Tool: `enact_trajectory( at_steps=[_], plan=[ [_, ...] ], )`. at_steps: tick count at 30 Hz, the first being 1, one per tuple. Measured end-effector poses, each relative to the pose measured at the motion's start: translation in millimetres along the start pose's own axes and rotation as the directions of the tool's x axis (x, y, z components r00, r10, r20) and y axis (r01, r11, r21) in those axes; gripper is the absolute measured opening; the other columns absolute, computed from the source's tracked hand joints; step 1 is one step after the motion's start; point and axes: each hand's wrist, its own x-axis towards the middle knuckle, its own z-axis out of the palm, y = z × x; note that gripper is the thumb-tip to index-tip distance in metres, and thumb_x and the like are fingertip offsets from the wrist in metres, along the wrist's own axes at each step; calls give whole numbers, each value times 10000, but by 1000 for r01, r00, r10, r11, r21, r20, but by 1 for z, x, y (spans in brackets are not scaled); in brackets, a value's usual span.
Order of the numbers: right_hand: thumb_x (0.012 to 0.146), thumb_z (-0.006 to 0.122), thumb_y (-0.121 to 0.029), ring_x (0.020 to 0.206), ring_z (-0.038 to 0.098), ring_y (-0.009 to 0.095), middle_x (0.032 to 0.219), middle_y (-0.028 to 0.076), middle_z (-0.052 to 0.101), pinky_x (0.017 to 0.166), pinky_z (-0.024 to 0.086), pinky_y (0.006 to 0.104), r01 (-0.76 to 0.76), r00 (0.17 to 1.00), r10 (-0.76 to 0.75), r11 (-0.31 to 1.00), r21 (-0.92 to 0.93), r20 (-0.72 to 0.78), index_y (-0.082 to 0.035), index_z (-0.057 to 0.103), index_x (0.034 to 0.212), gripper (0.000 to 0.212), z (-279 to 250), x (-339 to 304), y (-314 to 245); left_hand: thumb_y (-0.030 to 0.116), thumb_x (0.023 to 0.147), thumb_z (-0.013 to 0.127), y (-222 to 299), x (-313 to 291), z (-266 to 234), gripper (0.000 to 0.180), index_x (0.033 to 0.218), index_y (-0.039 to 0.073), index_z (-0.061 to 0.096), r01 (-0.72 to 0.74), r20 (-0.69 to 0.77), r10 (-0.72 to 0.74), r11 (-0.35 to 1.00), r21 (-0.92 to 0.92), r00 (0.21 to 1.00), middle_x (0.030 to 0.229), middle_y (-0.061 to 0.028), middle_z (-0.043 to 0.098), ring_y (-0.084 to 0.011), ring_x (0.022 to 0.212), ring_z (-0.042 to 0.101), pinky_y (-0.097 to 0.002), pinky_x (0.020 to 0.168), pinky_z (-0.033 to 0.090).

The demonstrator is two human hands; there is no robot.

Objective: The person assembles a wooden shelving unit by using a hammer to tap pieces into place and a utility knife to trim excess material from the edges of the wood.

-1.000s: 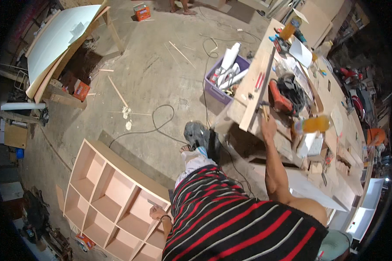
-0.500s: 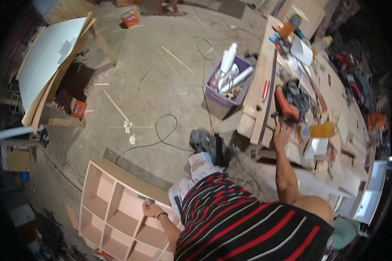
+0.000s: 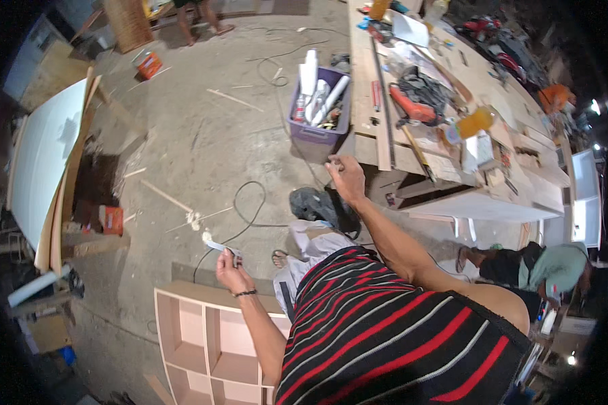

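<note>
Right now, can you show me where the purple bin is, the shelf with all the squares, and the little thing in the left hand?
purple bin (image 3: 315,129), head view, front wall.
cubby shelf (image 3: 213,334), head view, middle divider.
small pale tool (image 3: 217,246), head view, its middle, held in the left hand (image 3: 231,273).

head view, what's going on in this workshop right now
A person in a striped shirt stands between a shelf unit and a workbench. Their left hand holds up a small flat whitish piece above the pale wooden cubby shelf lying on the floor. Their right hand is raised with fingers closed near the edge of the cluttered workbench; whether it grips anything is unclear. A purple bin of rolled items stands beside the bench, and another person crouches at right.
</note>
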Motion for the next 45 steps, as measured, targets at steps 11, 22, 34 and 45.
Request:
enact_trajectory(
  at_steps=[11, 22, 34, 45],
  plan=[
    [878, 766, -210, 1179, 604, 431, 1202, 233, 622, 1010, 489, 505, -371, 920, 305, 880, -298, -245, -59, 635, 1263, 433, -53, 140, 122, 163, 1020, 658, 9, 65, 50, 122, 996, 51, 699, 129, 246, -148, 988, 91, 958, 860, 5, 676, -93, 756, 596, -270, 670, 473],
    [919, 684, -201, 927, 683, 314, 998, 181, 654, 812, 535, 465, -502, 825, 367, 824, -261, -429, -25, 650, 1028, 210, -33, 154, 134, 161, 993, 696, 23, 177, 227, 121, 1042, 52, 676, 232, 286, -335, 912, 338, 898, 902, -12, 669, -126, 813, 618, -313, 718, 516],
    [962, 691, -262, 749, 565, 67, 814, -29, 631, 677, 462, 231, -343, 584, 749, 576, 741, -312, -41, 715, 981, 223, 2, 285, 30, 95, 994, 686, -28, 186, 656, 93, 982, 13, 726, -169, 859, -505, 857, 487, -86, 983, -56, 705, -150, 864, 652, -322, 803, 534],
    [884, 829, -141, 796, 609, 62, 923, 7, 708, 668, 494, 238, -195, 267, 808, 579, 792, -525, 10, 735, 1028, 228, 58, 363, -24, 206, 996, 699, -81, 144, 758, 153, 1058, 65, 698, -108, 452, -820, 515, 850, -351, 940, 6, 663, -121, 886, 607, -321, 830, 479]
  ],
)
